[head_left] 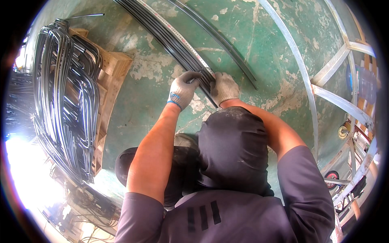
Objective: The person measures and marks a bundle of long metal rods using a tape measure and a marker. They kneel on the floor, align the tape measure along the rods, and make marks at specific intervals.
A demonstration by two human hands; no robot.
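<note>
A row of long black metal tubes (170, 44) lies on the floor in front of me, their near ends between my hands. A white measuring tape (180, 38) runs lengthwise along the right side of this row. My left hand (183, 90), in a pale knit glove with a blue cuff edge, touches the left side of the tubes with fingers curled toward the thumb; what they pinch is hidden. Gloved too, my right hand (225, 88) closes over the near end of the tape, against the right side of the tubes. Its fingertips are partly covered.
A few separate dark tubes (223, 40) lie farther right on the worn green floor (142, 105). Bent black tubes (67, 89) are heaped on a wooden pallet (115, 65) at left. A metal frame (302, 60) curves along the right. My knee (235, 150) is close below my hands.
</note>
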